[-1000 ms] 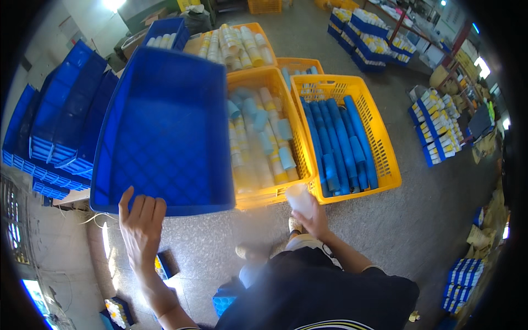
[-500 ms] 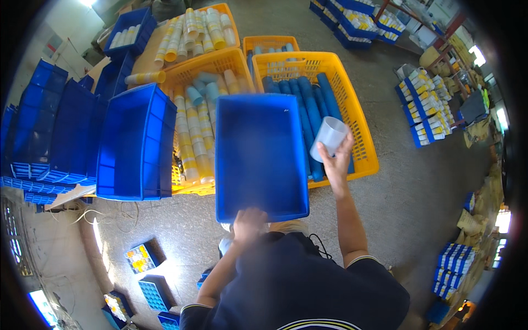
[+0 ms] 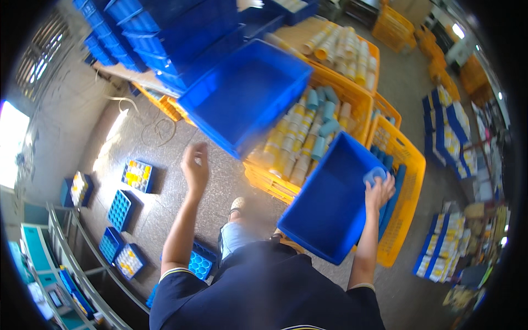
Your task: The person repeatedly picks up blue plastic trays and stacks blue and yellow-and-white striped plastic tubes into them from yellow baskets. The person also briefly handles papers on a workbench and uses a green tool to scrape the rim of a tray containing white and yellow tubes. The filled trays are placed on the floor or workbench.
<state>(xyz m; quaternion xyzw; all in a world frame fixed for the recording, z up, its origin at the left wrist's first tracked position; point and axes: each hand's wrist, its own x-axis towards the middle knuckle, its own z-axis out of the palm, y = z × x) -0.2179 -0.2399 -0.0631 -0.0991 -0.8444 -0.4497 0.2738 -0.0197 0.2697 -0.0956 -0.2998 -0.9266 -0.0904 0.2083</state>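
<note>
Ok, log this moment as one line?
left hand: empty, raised | right hand: holds pale tube, on blue crate rim | crate: tilted over yellow crate

A big work room with a grey stone floor

Bright light comes in from a window on the left. A grey wall stands beside it, and a patch of sun lies on the floor.

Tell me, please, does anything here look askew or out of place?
Yes: a blue crate sits tilted across the orange crates' rims, steadied only by the right hand, which also holds a pale tube. The left hand is free.
</note>
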